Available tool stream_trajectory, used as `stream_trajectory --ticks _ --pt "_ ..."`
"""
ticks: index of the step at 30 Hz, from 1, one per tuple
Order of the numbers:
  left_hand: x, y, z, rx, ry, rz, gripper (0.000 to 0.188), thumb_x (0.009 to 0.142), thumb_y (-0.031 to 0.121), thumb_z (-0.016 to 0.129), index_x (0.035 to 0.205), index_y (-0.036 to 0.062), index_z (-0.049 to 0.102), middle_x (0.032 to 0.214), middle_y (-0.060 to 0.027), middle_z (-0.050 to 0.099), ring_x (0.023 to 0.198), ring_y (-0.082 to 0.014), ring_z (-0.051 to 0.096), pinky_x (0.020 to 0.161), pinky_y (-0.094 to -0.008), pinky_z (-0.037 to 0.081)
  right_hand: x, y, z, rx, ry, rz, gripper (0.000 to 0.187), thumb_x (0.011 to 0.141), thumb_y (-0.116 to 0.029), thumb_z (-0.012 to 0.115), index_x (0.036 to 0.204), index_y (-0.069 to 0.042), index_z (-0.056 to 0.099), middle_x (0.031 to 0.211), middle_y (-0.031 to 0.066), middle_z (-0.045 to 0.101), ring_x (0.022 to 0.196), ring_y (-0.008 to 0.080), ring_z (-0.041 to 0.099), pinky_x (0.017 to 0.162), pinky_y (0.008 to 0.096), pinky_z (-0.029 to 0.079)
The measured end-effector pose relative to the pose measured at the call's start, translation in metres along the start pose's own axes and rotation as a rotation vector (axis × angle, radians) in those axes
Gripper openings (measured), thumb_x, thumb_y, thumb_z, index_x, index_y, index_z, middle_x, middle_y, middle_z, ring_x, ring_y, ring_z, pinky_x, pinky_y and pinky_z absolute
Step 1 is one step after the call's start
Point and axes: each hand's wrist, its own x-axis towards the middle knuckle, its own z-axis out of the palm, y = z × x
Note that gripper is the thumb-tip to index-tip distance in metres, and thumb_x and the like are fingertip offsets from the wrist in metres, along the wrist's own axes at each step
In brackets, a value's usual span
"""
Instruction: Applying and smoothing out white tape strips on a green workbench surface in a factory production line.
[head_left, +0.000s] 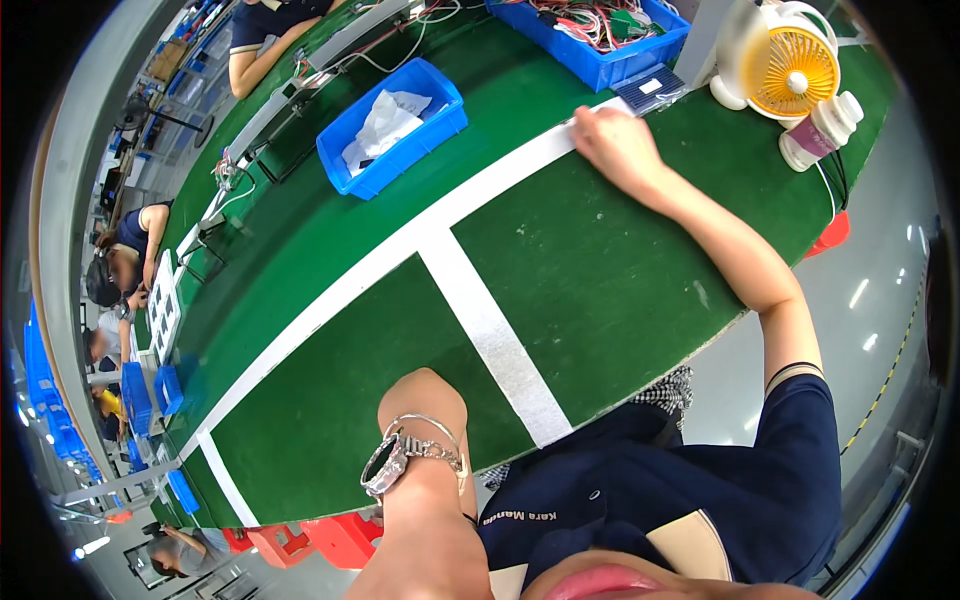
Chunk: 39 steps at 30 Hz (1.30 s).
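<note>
My right hand (619, 150) is stretched far out at the upper right, its fingers curled in and resting on the white tape line (520, 165). What the fingers hold, if anything, is hidden. Just beyond it lies a flat dark panel (655, 89) with a small white label, near the hand's knuckles. Closer in, my left hand (424, 398) is over the green table (330, 380), with a metal watch and a bangle at the wrist. Its fingers are bent away out of sight, and no object shows in it.
A blue bin (455, 115) with crumpled white wrapping stands across the tape. Another blue bin (600, 70) holds tangled wires. A yellow and white fan (793, 75) and a white bottle (822, 130) stand at the right edge. Co-workers sit along the far left; red stools (340, 540) show below.
</note>
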Motion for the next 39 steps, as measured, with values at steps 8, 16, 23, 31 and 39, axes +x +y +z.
stream_trajectory --ticks 8,16,23,31,39 --pt "0.003 0.005 0.002 -0.006 -0.009 -0.026 0.024 0.089 0.007 0.045 0.07 0.0165 0.055 0.064 0.001 0.05 0.052 -0.0119 0.051 0.04 -0.0298 0.034 0.007 0.032 -0.016 -0.028 -0.01 0.103 0.015 0.086 -0.015 0.063 0.087 -0.002 0.057 0.07 0.0186 0.064 0.067 0.0397 0.067 0.062 0.0514 0.054" --pt "0.002 0.004 0.002 -0.002 -0.022 -0.062 0.023 0.089 0.007 0.046 0.071 0.0158 0.056 0.065 -0.0001 0.051 0.053 -0.0137 0.053 0.042 -0.031 0.039 0.015 0.007 -0.014 0.013 -0.03 0.004 0.02 0.086 -0.019 0.068 0.086 -0.002 0.058 0.073 0.0173 0.063 0.073 0.0384 0.066 0.068 0.0491 0.055" --pt "0.001 0.007 0.001 0.01 -0.026 -0.041 0.023 0.087 0.005 0.046 0.07 0.0159 0.056 0.064 -0.0001 0.051 0.054 -0.014 0.053 0.042 -0.0332 0.042 0.007 -0.01 -0.005 0.009 0.028 -0.127 0.013 0.083 -0.015 0.064 0.084 -0.002 0.06 0.071 0.0176 0.064 0.07 0.0371 0.067 0.063 0.0499 0.055" --pt "-0.005 0.018 0.008 -0.06 -0.012 0.054 0.025 0.089 0.006 0.045 0.069 0.0175 0.055 0.065 0.0023 0.049 0.055 -0.0131 0.052 0.042 -0.0326 0.039 0.007 0.007 -0.008 -0.143 0.034 0.009 0.01 0.081 -0.011 0.062 0.081 -0.002 0.059 0.068 0.018 0.064 0.069 0.0363 0.068 0.064 0.0497 0.055" --pt "-0.004 0.013 0.007 0.038 -0.012 0.094 0.024 0.086 0.004 0.045 0.069 0.0176 0.055 0.065 0.0019 0.05 0.054 -0.0131 0.052 0.042 -0.0328 0.038 0.01 0.021 -0.022 -0.195 -0.042 0.091 0.013 0.082 -0.015 0.065 0.082 -0.002 0.061 0.067 0.0156 0.065 0.071 0.0339 0.069 0.063 0.0474 0.056"
